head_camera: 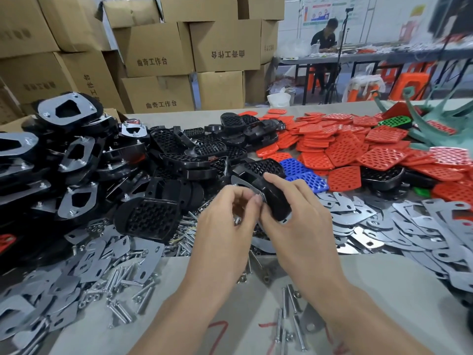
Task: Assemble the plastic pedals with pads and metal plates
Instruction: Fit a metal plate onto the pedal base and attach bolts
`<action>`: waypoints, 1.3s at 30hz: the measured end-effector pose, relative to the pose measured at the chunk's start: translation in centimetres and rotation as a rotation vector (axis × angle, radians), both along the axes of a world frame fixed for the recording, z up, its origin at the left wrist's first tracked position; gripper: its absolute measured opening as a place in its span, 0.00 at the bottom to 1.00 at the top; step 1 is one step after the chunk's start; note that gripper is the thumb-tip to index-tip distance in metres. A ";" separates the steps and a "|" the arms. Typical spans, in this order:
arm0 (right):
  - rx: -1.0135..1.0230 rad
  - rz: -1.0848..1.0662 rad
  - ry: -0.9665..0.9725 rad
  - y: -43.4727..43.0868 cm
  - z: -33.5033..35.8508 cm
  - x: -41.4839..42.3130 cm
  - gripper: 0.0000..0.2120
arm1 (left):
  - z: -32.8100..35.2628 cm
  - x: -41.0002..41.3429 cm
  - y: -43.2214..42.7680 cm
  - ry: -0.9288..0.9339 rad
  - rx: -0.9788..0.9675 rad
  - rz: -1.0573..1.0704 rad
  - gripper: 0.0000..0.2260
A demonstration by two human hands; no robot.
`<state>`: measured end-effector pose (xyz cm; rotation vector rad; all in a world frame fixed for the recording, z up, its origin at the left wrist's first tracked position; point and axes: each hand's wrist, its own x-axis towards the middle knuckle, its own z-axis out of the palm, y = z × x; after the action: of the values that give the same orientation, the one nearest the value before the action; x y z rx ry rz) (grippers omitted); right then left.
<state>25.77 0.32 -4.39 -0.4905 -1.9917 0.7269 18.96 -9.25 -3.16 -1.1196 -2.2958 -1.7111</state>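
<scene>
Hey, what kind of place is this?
Probably a small factory or assembly workshop: stacked cardboard boxes, a table heaped with identical black pedals, red pads and metal plates, and another person working at a bench behind.

Glossy black plastic pedal (pixel 276 201) (metal-backed)

Pedals (pixel 179 155) lie left of pads (pixel 345 147), behind plates (pixel 409 226).

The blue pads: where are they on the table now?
In the head view the blue pads lie right of centre, just beyond the right hand, at the near edge of the red pads.
</scene>
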 end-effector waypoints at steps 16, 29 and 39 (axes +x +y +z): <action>0.004 0.007 0.012 -0.1 0.4 0.2 0.19 | 0.8 -0.1 -0.2 -0.188 0.053 -0.052 0.09; -0.006 -0.007 0.032 0.3 0.0 0.0 0.21 | 0.4 0.2 -0.5 0.085 0.059 0.004 0.08; 0.053 -0.009 0.001 0.1 0.1 0.1 0.20 | 0.8 -0.1 -0.1 -0.223 0.053 -0.039 0.10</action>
<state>25.90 0.42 -4.27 -0.4673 -2.0009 0.6666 18.84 -9.38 -2.33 -1.0168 -2.3494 -1.9920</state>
